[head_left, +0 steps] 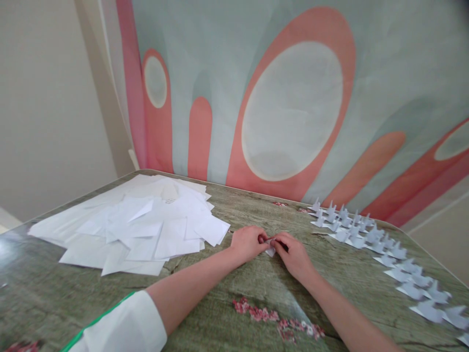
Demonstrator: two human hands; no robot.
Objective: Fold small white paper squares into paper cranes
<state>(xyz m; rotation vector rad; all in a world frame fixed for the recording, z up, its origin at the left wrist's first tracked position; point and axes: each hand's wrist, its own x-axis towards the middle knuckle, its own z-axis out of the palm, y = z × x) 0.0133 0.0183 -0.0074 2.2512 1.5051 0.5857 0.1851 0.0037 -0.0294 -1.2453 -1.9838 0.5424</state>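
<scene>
Near the middle of the table, a small piece of folded white paper (270,251) is pinched between both hands. My left hand (249,243) grips its left side with thumb and fingers closed. On the right side, my right hand (291,252) holds the same paper, its fingertips almost meeting those of the left. Most of the paper is covered by the fingers, so its exact shape is hard to see.
A spread pile of white paper sheets (146,230) covers the table's left side. Several folded white paper birds (375,237) stand in rows along the right edge. The wood-patterned table (205,313) has pink flower prints. Behind it rises a patterned wall covering (220,49).
</scene>
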